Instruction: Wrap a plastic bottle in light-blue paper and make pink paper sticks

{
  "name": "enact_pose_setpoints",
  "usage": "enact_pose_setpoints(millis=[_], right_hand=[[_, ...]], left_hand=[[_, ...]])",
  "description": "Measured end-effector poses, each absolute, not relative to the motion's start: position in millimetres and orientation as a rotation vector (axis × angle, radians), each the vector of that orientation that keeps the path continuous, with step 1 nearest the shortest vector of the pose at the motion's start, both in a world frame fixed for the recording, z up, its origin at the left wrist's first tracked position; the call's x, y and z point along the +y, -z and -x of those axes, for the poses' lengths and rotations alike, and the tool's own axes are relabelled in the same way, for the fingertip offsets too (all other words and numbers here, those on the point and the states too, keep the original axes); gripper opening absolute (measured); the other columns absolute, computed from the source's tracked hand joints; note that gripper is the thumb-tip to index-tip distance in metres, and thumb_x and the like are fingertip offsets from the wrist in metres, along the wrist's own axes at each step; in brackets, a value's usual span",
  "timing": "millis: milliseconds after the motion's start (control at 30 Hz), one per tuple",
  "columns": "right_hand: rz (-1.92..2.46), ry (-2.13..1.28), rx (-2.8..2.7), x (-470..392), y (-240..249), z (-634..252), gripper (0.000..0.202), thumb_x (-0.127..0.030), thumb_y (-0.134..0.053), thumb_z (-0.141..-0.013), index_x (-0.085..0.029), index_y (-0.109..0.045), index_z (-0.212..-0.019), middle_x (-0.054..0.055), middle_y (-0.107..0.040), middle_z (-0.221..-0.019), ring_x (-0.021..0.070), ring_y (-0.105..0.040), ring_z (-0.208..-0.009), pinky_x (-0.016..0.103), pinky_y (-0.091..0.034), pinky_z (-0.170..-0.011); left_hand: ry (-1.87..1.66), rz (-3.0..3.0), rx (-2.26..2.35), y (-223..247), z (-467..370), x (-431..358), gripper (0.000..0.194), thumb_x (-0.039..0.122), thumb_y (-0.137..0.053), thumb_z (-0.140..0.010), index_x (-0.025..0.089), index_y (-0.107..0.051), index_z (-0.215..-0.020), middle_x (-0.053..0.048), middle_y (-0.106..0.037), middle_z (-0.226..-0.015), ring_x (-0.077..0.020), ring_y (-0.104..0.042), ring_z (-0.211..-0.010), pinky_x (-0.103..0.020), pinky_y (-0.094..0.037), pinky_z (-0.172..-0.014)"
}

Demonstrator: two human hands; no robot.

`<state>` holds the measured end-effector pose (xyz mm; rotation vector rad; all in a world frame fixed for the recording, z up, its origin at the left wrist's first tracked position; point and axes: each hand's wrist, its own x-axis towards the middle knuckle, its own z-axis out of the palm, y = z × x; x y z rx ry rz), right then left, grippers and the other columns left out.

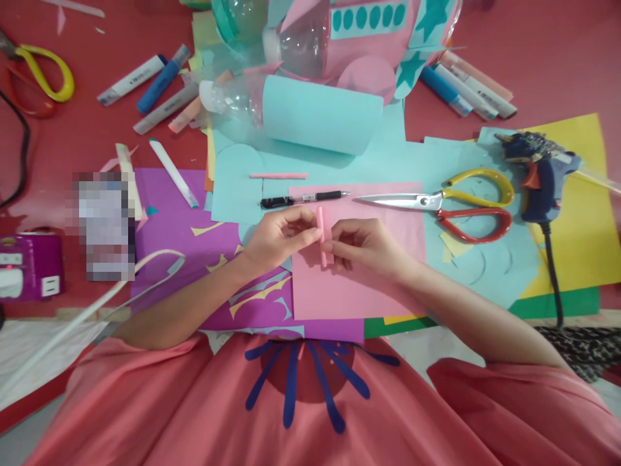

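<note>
Between my two hands stands a thin roll of pink paper (321, 228), lengthwise towards me. My left hand (286, 236) pinches it from the left, thumb on its middle. From the right, my right hand (363, 246) grips its lower part with thumb and fingers. Under them lies a sheet of pink paper (359, 291). Just beyond my hands are a black pen (305, 199) and scissors (431, 202) with one yellow and one red handle. A second thin pink roll (279, 176) rests on the light blue paper (237, 188).
A bottle wrapped in light blue paper (323, 113) lies at the back, near a pink-wrapped bottle (369, 39). A glue gun (541, 188) is at right on yellow paper (582, 252). Markers (162, 77) lie left; a white cable (97, 304) crosses purple paper (179, 226) with scraps.
</note>
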<state>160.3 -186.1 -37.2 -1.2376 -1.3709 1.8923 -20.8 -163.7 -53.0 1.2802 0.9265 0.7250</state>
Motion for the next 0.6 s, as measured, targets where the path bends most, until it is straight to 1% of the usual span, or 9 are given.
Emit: enact_pose_setpoints(millis=[100,133,200,267,300,333,400,467,600], right_hand=[[1.305,-1.639,-1.629,-191,24,-176,0.030,-0.046,-0.068,-0.080,-0.016,-0.068,-0.084,0.004,-0.071,-0.076,0.0100,-0.062,-0.057,0.022,-0.050,-0.049],[1.363,-1.518,-1.694,-193,19,-187,0.029,-0.043,-0.067,-0.082,-0.018,-0.069,-0.095,0.006,-0.072,-0.086,0.0119,-0.065,-0.066,0.024,-0.053,-0.056],[1.522,-1.219,-1.728,-199,12,-216,0.027,-0.038,-0.064,-0.084,-0.022,-0.070,-0.105,0.006,-0.073,-0.097,0.0143,-0.069,-0.078,0.027,-0.055,-0.065],[1.766,-0.715,-1.626,-204,10,-255,0.023,-0.036,-0.064,-0.084,-0.023,-0.073,-0.100,0.007,-0.073,-0.097,0.0165,-0.069,-0.080,0.032,-0.054,-0.071],[1.876,-0.420,-1.517,-206,12,-275,0.024,-0.035,-0.063,-0.084,-0.020,-0.074,-0.098,0.010,-0.073,-0.098,0.0192,-0.069,-0.084,0.034,-0.053,-0.072],[1.965,-0.147,-1.404,-207,15,-295,0.025,-0.033,-0.062,-0.083,-0.017,-0.075,-0.097,0.013,-0.073,-0.095,0.0218,-0.069,-0.083,0.036,-0.052,-0.070],[2.247,0.121,-1.233,-208,22,-329,0.027,-0.029,-0.066,-0.078,-0.013,-0.076,-0.096,0.017,-0.073,-0.088,0.0252,-0.069,-0.075,0.037,-0.051,-0.060],[2.463,0.146,-1.151,-208,30,-351,0.030,-0.028,-0.075,-0.070,-0.012,-0.075,-0.096,0.019,-0.073,-0.089,0.0224,-0.065,-0.064,0.040,-0.050,-0.060],[2.680,-0.086,-1.050,-203,35,-358,0.022,-0.025,-0.081,-0.063,-0.015,-0.073,-0.081,0.010,-0.067,-0.076,0.0108,-0.048,-0.049,0.037,-0.044,-0.059]], left_hand=[[-0.752,-1.174,0.947,53,21,-162,0.017,0.031,-0.072,-0.072,0.016,-0.065,-0.074,0.001,-0.065,-0.070,-0.0106,-0.061,-0.064,-0.023,-0.052,-0.063],[-0.757,-1.122,0.962,52,21,-162,0.017,0.031,-0.073,-0.070,0.016,-0.065,-0.074,0.001,-0.064,-0.069,-0.0099,-0.061,-0.064,-0.023,-0.052,-0.063],[-0.762,-1.043,0.995,51,21,-161,0.017,0.028,-0.074,-0.066,0.015,-0.064,-0.071,0.002,-0.063,-0.067,-0.0086,-0.060,-0.062,-0.022,-0.052,-0.064],[-0.769,-1.005,1.015,50,20,-161,0.016,0.027,-0.074,-0.064,0.015,-0.064,-0.069,0.003,-0.062,-0.066,-0.0077,-0.059,-0.060,-0.022,-0.051,-0.062],[-0.774,-0.997,1.020,49,20,-161,0.016,0.026,-0.074,-0.064,0.015,-0.063,-0.069,0.003,-0.061,-0.065,-0.0076,-0.058,-0.059,-0.022,-0.051,-0.061],[-0.776,-0.994,1.021,49,19,-161,0.016,0.026,-0.074,-0.064,0.015,-0.063,-0.069,0.003,-0.061,-0.065,-0.0075,-0.058,-0.059,-0.022,-0.051,-0.061],[-0.777,-0.999,1.015,49,19,-161,0.016,0.025,-0.074,-0.064,0.015,-0.063,-0.070,0.004,-0.061,-0.064,-0.0073,-0.057,-0.057,-0.022,-0.051,-0.059],[-0.780,-1.010,1.006,48,19,-161,0.016,0.026,-0.074,-0.065,0.015,-0.063,-0.070,0.004,-0.060,-0.062,-0.0073,-0.057,-0.056,-0.022,-0.051,-0.058],[-0.792,-1.025,0.981,49,19,-159,0.017,0.027,-0.074,-0.067,0.015,-0.062,-0.069,0.004,-0.059,-0.061,-0.0063,-0.057,-0.054,-0.020,-0.050,-0.056]])
